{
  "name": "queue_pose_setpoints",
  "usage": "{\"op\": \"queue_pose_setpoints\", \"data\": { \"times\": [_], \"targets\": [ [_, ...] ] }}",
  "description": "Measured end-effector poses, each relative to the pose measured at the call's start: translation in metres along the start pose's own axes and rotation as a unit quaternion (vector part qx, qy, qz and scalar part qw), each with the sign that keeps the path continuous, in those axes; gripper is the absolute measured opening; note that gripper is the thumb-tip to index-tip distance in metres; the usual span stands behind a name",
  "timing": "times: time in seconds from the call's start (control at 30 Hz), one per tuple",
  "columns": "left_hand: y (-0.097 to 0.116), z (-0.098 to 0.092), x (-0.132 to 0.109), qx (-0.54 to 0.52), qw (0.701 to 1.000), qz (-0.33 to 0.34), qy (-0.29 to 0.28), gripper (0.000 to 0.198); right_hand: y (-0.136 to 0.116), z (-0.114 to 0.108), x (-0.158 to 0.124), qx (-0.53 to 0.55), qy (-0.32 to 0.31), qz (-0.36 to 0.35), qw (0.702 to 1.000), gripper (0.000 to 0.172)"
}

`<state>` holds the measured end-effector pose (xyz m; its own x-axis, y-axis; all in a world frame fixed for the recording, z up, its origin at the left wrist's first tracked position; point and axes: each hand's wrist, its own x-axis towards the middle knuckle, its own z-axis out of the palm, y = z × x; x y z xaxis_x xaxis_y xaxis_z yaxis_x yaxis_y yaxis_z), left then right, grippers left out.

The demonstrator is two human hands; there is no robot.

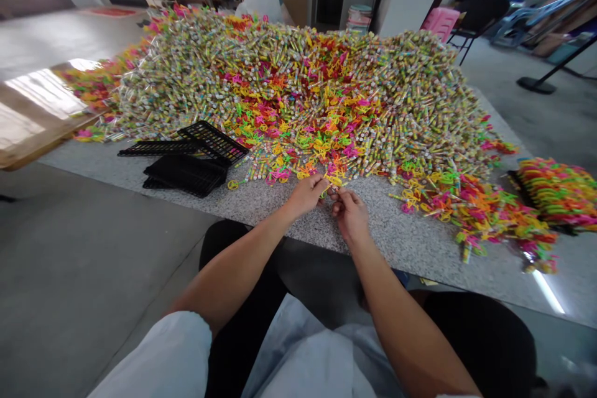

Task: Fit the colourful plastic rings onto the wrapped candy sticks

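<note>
A huge heap of small wrapped tubes and neon plastic pieces (pixel 298 81) covers a speckled granite table (pixel 261 205). My left hand (pixel 308 194) and my right hand (pixel 349 214) meet at the near edge of the heap, fingertips almost touching. Both hands are pinched closed around a small yellow piece (pixel 334 181) from the pile; I cannot make out its exact shape. Loose pink, yellow, green and orange pieces lie just beyond my fingers.
Black plastic grid trays (pixel 191 165) are stacked on the table left of my hands. A tray packed with neon pieces (pixel 557 193) sits at the right edge. A wooden board (pixel 32 118) lies far left. A fan, chairs and shelves stand behind.
</note>
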<state>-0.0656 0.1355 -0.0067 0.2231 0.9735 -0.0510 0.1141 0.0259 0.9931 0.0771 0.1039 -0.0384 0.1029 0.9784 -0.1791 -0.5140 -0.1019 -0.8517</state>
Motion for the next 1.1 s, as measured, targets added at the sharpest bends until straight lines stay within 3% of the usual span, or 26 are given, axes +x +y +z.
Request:
{"op": "queue_pose_setpoints", "data": {
  "times": [0.23, 0.43, 0.53, 0.7, 0.9, 1.1],
  "targets": [
    [-0.006, -0.001, 0.002, 0.01, 1.0, 0.012, 0.007, 0.025, -0.002, -0.01, 0.0, -0.105, -0.043, -0.019, 0.993, 0.037],
    [-0.008, 0.005, 0.003, -0.022, 1.0, -0.022, 0.001, 0.023, -0.013, -0.014, 0.001, -0.088, -0.083, 0.049, 0.991, 0.035],
    [-0.004, 0.011, 0.001, -0.098, 0.993, -0.062, -0.007, 0.025, -0.017, -0.011, 0.002, -0.051, -0.057, 0.046, 0.996, 0.038],
    [-0.005, 0.01, 0.0, -0.18, 0.964, -0.175, -0.086, 0.038, -0.016, -0.01, 0.006, -0.029, -0.03, 0.02, 0.999, 0.041],
    [-0.009, 0.008, 0.003, -0.171, 0.971, -0.153, -0.072, 0.032, -0.012, -0.017, 0.004, -0.148, -0.05, -0.049, 0.987, 0.047],
    [-0.008, 0.016, -0.002, -0.193, 0.969, -0.144, -0.06, 0.03, -0.015, -0.022, 0.007, -0.185, -0.067, -0.045, 0.979, 0.049]
  ]
}}
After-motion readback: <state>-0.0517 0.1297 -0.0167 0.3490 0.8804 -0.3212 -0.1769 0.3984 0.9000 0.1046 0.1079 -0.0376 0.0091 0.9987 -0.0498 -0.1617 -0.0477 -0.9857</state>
